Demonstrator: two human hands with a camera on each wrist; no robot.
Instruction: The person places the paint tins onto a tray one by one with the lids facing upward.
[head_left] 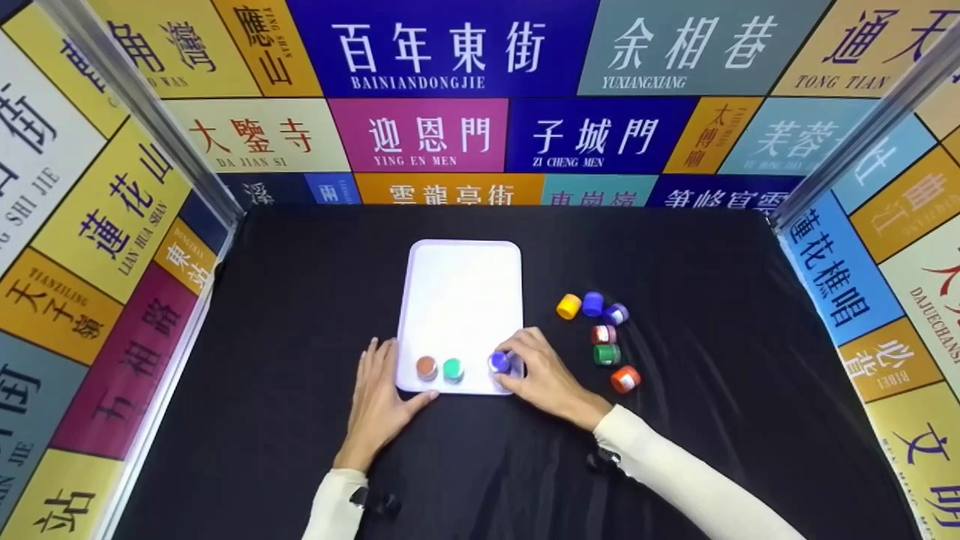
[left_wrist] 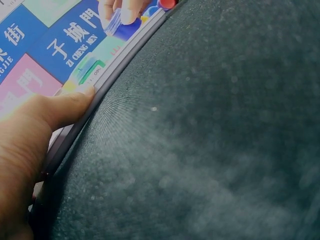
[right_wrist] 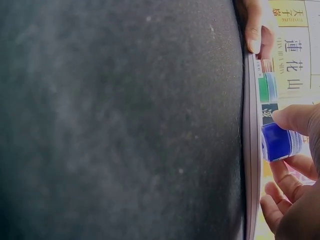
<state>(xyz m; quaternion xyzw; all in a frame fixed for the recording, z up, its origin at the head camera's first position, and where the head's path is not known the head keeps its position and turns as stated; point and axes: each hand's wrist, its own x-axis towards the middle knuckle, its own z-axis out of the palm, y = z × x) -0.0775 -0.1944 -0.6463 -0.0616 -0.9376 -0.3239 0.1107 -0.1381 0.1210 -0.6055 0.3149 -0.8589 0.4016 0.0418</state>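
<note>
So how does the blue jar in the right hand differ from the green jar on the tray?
The blue jar is pinched by the right hand at the tray's near right corner; the green jar stands untouched, nearer the left hand. Their lid colours differ. Both are small, similar-sized jars in the tray's near row.

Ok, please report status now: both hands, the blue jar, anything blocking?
Left hand flat, steadying tray edge. Right hand pinches blue jar at tray's near right corner. Brown jar and green jar alongside, apart. Nothing blocking.

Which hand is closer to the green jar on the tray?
Left. The left hand rests at the tray's corner beside the green jar; the right hand holds the blue jar farther along.
</note>
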